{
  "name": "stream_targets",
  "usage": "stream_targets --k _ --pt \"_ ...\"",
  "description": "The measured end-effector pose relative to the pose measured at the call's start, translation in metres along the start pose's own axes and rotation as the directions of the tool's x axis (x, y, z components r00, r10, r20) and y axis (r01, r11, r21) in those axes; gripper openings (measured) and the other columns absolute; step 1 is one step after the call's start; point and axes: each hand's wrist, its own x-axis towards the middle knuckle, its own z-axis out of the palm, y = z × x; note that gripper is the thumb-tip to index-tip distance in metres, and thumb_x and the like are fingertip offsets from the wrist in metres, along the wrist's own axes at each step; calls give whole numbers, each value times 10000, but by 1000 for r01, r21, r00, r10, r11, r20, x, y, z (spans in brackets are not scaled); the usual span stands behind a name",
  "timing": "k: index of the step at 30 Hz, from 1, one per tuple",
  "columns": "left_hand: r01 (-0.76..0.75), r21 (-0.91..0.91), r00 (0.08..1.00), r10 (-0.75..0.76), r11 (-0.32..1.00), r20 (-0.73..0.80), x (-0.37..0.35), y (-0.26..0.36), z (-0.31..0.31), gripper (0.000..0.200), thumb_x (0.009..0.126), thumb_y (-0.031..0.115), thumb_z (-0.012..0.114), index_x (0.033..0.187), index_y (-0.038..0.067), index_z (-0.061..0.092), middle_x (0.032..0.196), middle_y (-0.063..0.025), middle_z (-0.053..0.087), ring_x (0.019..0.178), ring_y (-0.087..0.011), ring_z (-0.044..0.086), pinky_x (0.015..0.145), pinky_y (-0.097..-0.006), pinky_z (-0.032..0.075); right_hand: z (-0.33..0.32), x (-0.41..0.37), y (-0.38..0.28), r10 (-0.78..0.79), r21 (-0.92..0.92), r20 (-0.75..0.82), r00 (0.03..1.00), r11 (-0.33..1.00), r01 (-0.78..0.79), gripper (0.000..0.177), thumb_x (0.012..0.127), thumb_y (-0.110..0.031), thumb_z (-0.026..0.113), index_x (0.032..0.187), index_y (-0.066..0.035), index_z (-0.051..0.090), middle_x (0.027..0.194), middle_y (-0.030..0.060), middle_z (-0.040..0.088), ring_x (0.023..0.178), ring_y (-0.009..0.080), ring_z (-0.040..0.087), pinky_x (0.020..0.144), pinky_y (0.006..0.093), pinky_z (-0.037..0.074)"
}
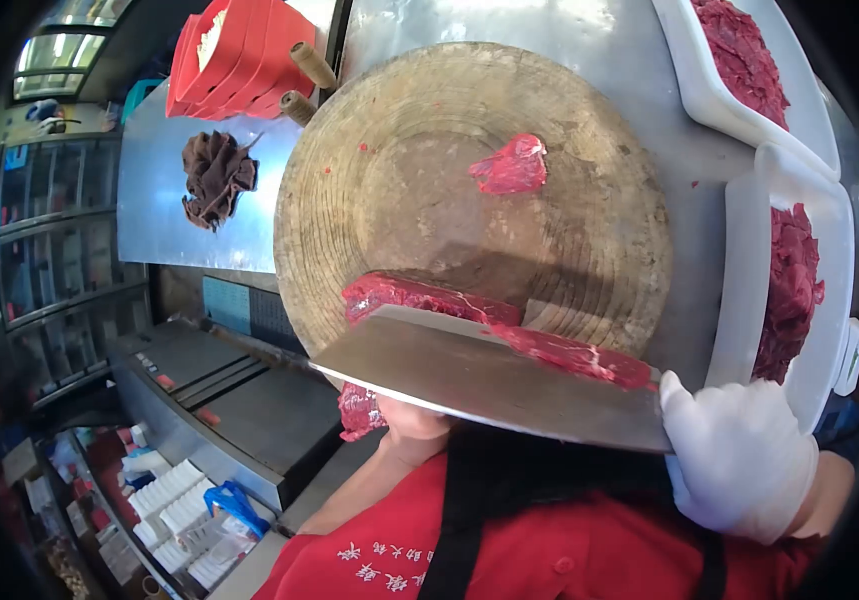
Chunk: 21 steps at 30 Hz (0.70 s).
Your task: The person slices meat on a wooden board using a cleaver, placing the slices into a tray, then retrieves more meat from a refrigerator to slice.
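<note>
My right hand (739,450), in a white glove, is closed at the right end of a broad cleaver (489,385); its handle is hidden in the grip. The blade lies tilted across the near edge of a round wooden chopping block (399,200). Along its upper edge is a long strip of raw red meat (439,298), and a thinner piece of meat (579,358) rests against the blade. Partly covered by the blade, my left hand (414,420) is beside another bit of meat (357,412); its fingers are hidden. A small meat chunk (511,165) sits alone on the block.
White tubs (749,270) of cut meat stand at the right. Beyond the block are red containers (239,60) and two wooden handles (311,65). A crumpled brown cloth (219,178) lies on the metal table (154,190). Shelves with white packages (174,500) are at lower left.
</note>
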Motion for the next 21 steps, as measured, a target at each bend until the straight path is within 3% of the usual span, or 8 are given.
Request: stream_targets --k 1,6,8,12,18,19,20,21 --pt "12 1 1000 -12 1000 5 -2 0 1 246 771 116 734 1002 48 680 920 -128 675 810 -326 674 709 -403 545 0 -4 -1 48 -37 44 998 998 -46 453 700 -98 679 1111 74 598 639 120 545 558 307 556 557 436 400" --pt "106 -66 994 -105 992 15 -8 -2 3 234 775 112 721 995 42 681 918 -129 677 805 -328 676 700 -402 545 1 -1 0 35 2 53 998 999 -35 491 652 -67 671 1125 50 612 626 100 506 551 284 505 540 431 370" --pt "145 -93 989 -144 985 13 -10 -2 4 230 777 110 716 992 40 681 917 -130 678 803 -329 677 696 -402 546 0 5 -7 54 -140 -56 997 988 -61 487 644 -73 670 1119 25 631 632 92 507 584 274 501 530 419 367" --pt "210 -147 977 -212 967 1 -14 -2 5 221 780 107 705 987 34 681 916 -131 680 798 -331 678 689 -401 546 3 23 -17 60 -243 -91 994 967 -81 466 644 -79 660 1104 -2 649 633 79 509 613 264 498 516 411 370" --pt "226 -210 972 -235 951 -18 -15 -1 5 208 784 102 689 979 27 682 914 -133 683 792 -333 681 678 -400 547 8 69 -17 -54 -46 28 998 997 56 453 686 -137 613 1102 41 634 633 80 553 479 252 496 462 394 387" --pt "84 32 996 -85 996 40 -3 0 0 183 783 74 674 953 9 685 901 -136 682 779 -336 680 685 -407 547 14 69 -12 -165 -126 8 986 978 165 459 689 -137 615 1111 45 628 634 85 562 489 256 520 471 397 406" --pt "69 33 997 -70 997 37 -1 0 -1 183 783 74 674 953 9 685 901 -136 682 779 -336 680 685 -407 547 18 66 -7 -276 -208 -1 961 940 270 465 693 -136 616 1119 49 623 635 89 571 499 261 544 479 400 425" --pt "31 49 998 -34 998 49 1 0 -1 172 778 67 670 936 0 687 902 -142 682 779 -335 679 687 -407 547 19 61 -4 -272 -211 -14 962 941 263 465 693 -136 616 1119 49 623 635 89 571 499 261 544 479 400 425"
